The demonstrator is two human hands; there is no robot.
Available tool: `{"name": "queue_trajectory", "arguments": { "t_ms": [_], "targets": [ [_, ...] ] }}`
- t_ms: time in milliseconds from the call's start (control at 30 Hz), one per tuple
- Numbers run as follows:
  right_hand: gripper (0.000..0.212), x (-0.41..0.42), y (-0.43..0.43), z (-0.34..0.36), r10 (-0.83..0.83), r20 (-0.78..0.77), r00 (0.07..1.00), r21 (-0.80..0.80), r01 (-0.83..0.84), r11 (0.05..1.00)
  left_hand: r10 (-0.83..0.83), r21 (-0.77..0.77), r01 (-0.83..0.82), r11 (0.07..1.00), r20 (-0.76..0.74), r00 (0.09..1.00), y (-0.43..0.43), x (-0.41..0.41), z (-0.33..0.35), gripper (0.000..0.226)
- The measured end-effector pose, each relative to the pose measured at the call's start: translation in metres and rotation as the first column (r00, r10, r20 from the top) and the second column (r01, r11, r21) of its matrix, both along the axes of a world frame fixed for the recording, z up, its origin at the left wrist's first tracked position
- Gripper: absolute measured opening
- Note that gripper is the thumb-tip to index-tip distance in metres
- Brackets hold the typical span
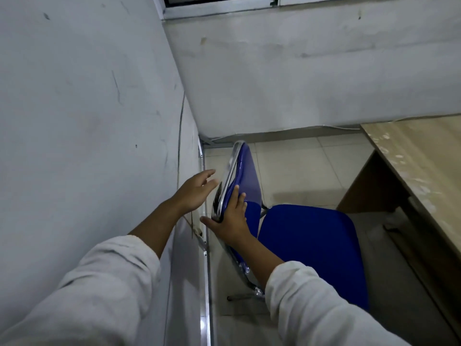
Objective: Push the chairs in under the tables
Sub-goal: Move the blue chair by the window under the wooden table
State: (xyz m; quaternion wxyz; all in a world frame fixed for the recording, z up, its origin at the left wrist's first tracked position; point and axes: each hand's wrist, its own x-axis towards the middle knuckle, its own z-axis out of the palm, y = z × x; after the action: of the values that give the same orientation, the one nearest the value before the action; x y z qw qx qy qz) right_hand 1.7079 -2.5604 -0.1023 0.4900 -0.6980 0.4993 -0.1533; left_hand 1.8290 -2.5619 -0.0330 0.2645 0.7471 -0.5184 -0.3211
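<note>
Gripping the chair by its backrest is the right hand; the left hand (fingers loose) is hovering beside.

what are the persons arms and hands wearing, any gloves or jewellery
Both arms wear loose, off-white fabric sleeves. The left sleeve and right sleeve end partway up the forearms, with soft creases. The left hand and right hand are bare: no gloves, rings or watch show.
</note>
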Motion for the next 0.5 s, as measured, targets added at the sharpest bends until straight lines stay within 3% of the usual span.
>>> {"name": "queue_trajectory", "arguments": {
  "t_ms": [167, 367, 500],
  "targets": [
    [0.115, 0.006, -0.004, -0.003, -0.051, 0.042, 0.998, 0.002, 0.051, 0.999, -0.089, -0.065, 0.09, 0.994, 0.019, 0.996, -0.029, 0.004, -0.01, 0.048],
    [0.114, -0.009, -0.002, -0.005, 0.018, 0.016, 1.0, 0.013, -0.018, 1.0, -0.194, -0.098, 0.202, 0.974, 0.089, 0.977, -0.045, -0.01, -0.02, 0.053],
    [0.12, -0.037, 0.003, -0.006, 0.096, 0.0, 0.995, 0.004, -0.096, 0.995, -0.204, -0.125, 0.208, 0.97, 0.041, 0.978, -0.04, -0.022, -0.028, 0.056]
  ]
}}
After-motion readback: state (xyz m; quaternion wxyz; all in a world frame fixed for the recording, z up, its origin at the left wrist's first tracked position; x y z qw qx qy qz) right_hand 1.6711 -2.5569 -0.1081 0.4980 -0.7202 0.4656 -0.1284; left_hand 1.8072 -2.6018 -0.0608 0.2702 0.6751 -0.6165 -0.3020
